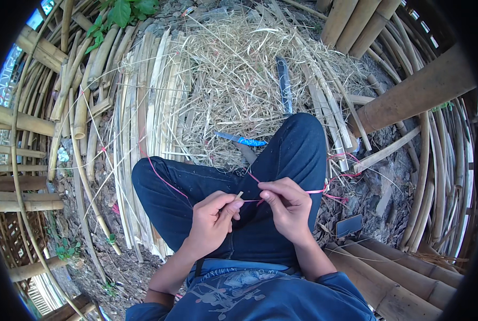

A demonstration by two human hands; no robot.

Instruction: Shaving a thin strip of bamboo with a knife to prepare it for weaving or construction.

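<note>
My left hand [213,220] is closed above my lap, thumb against the fingers, on a short pale bamboo piece [239,196] whose end pokes up. Pink plastic string [250,201] spans the small gap between my hands. My right hand [288,209] pinches that string between thumb and fingertips, and more of it trails off to the right. Another length of pink string hangs over my left leg. Beyond my lap, a knife with a blue patterned handle [251,142] lies on the bamboo shavings [223,91]. Whether the string is knotted is too small to tell.
A long dark blade or sheath [284,85] rests on the shavings farther off. Split bamboo strips [153,96] lie along the left. A dark flat rectangular object, like a phone [349,226], is on the ground at right. Thick bamboo poles [410,96] and bamboo fencing surround me.
</note>
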